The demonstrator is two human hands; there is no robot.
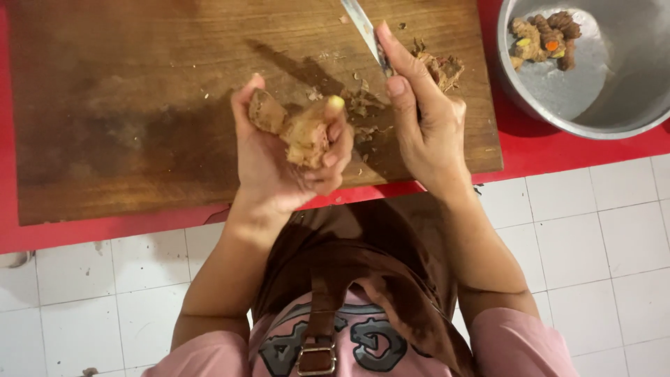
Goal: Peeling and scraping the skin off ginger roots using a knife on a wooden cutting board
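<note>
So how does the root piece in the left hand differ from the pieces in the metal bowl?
The held root is one pale tan and brown lump gripped in the left hand above the wooden board; the bowl pieces are several darker, knobbly bits lying loose in the metal bowl. The bowl pieces show bright orange and yellow cut ends; the held root shows only a pale yellowish tip. Both look like rhizomes.

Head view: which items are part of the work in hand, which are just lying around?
In use:
- left hand holding a ginger root
- right hand gripping a knife
- wooden cutting board under both
- peel scraps on the board

Lying about:
- metal bowl with turmeric pieces
- red table
- white tiled floor
</note>
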